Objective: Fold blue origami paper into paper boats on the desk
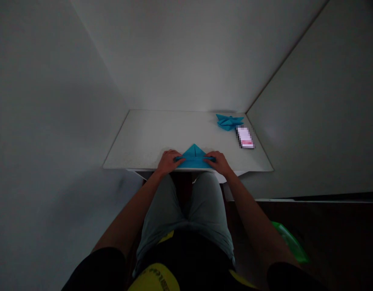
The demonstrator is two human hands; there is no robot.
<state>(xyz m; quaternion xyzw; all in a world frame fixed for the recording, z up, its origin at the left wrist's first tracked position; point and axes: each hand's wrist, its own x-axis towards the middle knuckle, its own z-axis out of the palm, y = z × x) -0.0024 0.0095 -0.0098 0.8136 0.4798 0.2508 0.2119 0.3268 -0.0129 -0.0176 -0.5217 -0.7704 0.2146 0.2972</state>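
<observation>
A sheet of blue paper lies at the front edge of the white table, partly folded, with a triangular peak pointing away from me and a raised fold running across it. My left hand pinches the left end of that fold between thumb and fingers. At the other end, my right hand grips the fold in the same way. The fingertips hide both ends of the paper.
The white table stands against walls at the back and both sides. Folded blue paper shapes sit at the back right, beside a phone with a lit, blurred screen. Something green lies low on the right.
</observation>
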